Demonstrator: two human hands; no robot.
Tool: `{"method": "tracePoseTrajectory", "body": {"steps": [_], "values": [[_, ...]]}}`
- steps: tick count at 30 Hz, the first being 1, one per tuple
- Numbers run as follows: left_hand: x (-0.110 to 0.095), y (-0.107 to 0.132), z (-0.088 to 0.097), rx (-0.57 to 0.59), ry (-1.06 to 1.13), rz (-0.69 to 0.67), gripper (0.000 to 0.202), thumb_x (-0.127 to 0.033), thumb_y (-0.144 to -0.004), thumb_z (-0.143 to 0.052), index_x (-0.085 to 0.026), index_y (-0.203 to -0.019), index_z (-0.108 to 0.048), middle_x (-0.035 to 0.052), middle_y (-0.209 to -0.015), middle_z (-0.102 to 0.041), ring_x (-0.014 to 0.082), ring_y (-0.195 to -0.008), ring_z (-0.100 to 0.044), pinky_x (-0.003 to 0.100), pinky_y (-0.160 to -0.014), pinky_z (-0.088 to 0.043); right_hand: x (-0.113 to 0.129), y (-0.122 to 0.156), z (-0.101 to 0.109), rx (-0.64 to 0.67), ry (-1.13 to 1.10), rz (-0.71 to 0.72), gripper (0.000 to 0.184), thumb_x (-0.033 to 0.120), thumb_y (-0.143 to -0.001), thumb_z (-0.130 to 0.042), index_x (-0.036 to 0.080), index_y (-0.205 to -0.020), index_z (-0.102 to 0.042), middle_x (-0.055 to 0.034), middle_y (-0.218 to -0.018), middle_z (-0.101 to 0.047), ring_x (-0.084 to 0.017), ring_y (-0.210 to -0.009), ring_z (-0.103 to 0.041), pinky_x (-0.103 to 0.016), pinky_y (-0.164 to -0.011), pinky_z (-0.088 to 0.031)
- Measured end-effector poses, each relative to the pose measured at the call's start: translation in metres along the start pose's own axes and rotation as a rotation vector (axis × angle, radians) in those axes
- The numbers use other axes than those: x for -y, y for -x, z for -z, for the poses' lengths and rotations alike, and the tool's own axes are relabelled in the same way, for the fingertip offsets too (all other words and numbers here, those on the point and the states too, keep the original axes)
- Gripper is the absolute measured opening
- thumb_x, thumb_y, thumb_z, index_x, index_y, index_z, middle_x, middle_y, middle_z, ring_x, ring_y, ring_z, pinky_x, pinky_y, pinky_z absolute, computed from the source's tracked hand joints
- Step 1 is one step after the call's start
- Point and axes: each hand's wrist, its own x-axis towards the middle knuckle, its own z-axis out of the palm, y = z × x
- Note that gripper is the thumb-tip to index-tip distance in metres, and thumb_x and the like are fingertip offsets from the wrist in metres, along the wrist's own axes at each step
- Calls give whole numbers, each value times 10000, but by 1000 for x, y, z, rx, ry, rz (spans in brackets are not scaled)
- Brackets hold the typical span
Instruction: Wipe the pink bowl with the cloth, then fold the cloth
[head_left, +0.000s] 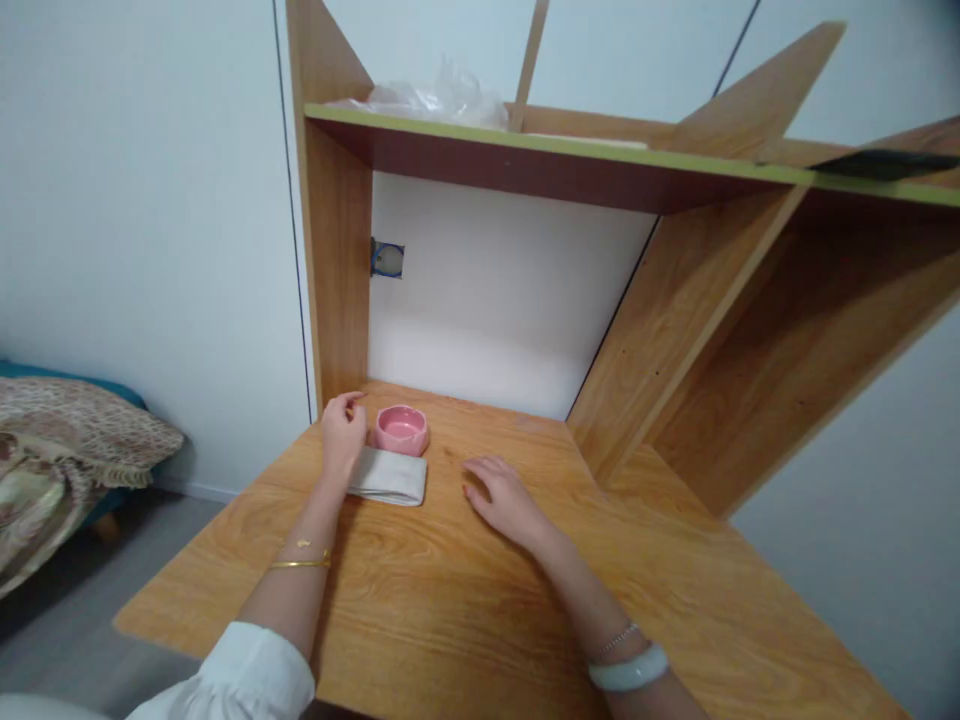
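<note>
Wood-grain board, glazed ceramic and soft cloth are shown.
The desk (450,580) is faced in warm wood-grain veneer, smooth with a faint sheen, and the shelf (570,150) above it is edged with a matt green band. The pink bowl (402,428) at the far left is seen glossy, like glazed ceramic. The folded cloth (388,475) touching its near side looks matt and soft. A crinkled clear plastic bag (442,98) is seen on the shelf. A thin gold metal bangle (300,564) and a smooth, pale, stone-like bangle (628,672) are worn.
</note>
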Motion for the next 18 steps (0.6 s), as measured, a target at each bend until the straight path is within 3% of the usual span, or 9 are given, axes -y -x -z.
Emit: {"method": "tracePoseTrajectory", "body": {"steps": [5, 7, 9, 12, 15, 18], "values": [[20, -5, -1, 79, -23, 110, 362, -246, -741, -358, -100, -949, -615, 114, -937, -641, 209, -875, -590, 298, -787, -452, 59, -20, -11, 13, 93, 177, 400, 348, -813, -513, 166, -1170, -506, -85, -1132, -570, -214, -1070, -448, -356, -931, -307], [22, -4, -2, 110, -34, 120, 370, -258, -741, -360, -99, -950, -621, 116, -936, -653, 209, -870, -602, 293, -779, -455, 73, -27, -20, 15, 132, 192, 439, 374, -789, -556, 169, -1172, -496, -82, -1121, -573, -220, -1045, -456, -352, -901, -320], [22, -3, -2, 144, -50, 130, 379, -273, -747, -357, -100, -948, -627, 118, -925, -665, 208, -860, -612, 286, -772, -457, 79, -32, -27, 37, 180, 174, 362, 344, -799, -549, 190, -1125, -526, -74, -1086, -589, -222, -1019, -465, -354, -871, -325], [21, -3, -2, 190, -81, 153, 401, -304, -769, -346, -94, -963, -627, 122, -910, -677, 208, -855, -625, 274, -762, -457, 77, -34, -28, 61, 237, 102, 195, 229, -850, -453, 211, -987, -591, -62, -1001, -624, -212, -973, -484, -354, -842, -313], [19, -3, -2, 234, -116, 180, 415, -322, -791, -335, -93, -995, -616, 132, -948, -673, 212, -892, -622, 267, -770, -450, 59, -30, -18, 29, 251, 17, 234, 185, -865, -388, 213, -923, -613, -58, -959, -642, -207, -953, -494, -344, -825, -303], [15, -1, -6, 304, -157, 204, 413, -346, -803, -342, -105, -997, -617, 144, -970, -670, 236, -938, -610, 295, -793, -439, 25, -19, 4, -4, 267, -107, 267, 195, -866, -366, 220, -919, -627, -66, -970, -646, -216, -950, -497, -340, -809, -301]]}}
